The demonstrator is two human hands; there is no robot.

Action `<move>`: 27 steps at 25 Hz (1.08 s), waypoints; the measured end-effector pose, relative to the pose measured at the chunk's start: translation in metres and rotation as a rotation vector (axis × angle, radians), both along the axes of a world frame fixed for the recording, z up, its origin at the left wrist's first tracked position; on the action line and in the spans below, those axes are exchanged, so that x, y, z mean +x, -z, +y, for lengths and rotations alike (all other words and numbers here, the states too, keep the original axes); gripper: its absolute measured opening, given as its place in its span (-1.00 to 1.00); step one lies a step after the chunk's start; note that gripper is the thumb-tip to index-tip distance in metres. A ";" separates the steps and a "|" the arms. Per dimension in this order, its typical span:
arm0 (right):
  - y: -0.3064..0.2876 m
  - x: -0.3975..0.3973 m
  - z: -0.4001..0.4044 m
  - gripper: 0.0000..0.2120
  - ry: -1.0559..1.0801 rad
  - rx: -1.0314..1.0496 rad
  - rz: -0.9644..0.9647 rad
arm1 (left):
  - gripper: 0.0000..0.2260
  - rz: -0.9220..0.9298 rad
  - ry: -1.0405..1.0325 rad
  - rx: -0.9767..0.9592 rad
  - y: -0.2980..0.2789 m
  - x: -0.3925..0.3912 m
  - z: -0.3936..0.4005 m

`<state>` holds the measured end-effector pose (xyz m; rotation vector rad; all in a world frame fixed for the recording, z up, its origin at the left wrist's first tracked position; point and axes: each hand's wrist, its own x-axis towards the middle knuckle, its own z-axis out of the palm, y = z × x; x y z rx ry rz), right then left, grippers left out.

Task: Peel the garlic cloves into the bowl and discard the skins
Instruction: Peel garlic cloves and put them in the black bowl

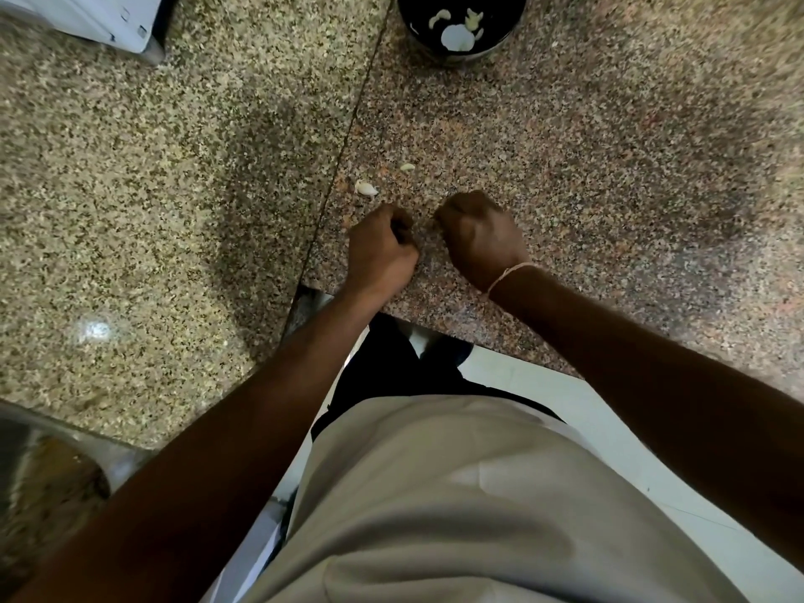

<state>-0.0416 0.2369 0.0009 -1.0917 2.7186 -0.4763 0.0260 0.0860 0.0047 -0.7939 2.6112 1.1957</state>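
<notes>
Both hands hover low over the speckled granite counter near its front edge, backs toward the camera and fingers curled under. My left hand is a closed fist, and what it holds is hidden. A short gap separates it from my right hand, which pinches a small pale piece at its fingertips, apparently a garlic clove. Two loose garlic cloves lie on the counter just beyond my left hand. The dark round bowl stands at the far edge, with peeled cloves inside.
A seam runs between two counter slabs, left of the hands. A white appliance stands at the far left corner. A steel sink basin is at the lower left. White floor tiles show below the counter edge.
</notes>
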 end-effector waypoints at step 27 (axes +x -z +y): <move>-0.003 -0.026 0.008 -0.83 0.370 -0.285 -0.240 | -0.92 0.087 0.148 -0.156 0.001 -0.013 0.036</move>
